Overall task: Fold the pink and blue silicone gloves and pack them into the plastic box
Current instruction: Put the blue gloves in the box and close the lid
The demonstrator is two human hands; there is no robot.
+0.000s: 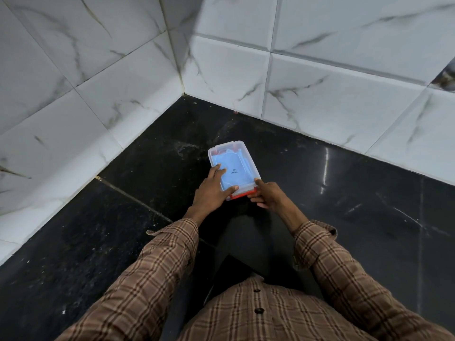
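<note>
- While the person sits at the corner of a black stone floor (344,193), the clear plastic box (248,166) rests on it just ahead of the knees, lid on, long axis running from about five o'clock near the hands to eleven o'clock toward the tiled wall (320,77).
- A blue silicone glove (236,172) shows through the lid; I cannot make out the pink one.
- The left hand (214,190) lies flat on the lid, fingers spread, thumb along the near edge, clasping nothing.
- The right hand (267,194) pinches the near right corner by the red latch (242,195), at the box's five o'clock end.
- The right hand is nearer that latch, so pressing it home likely falls to it, while the left steadies the lid.
</note>
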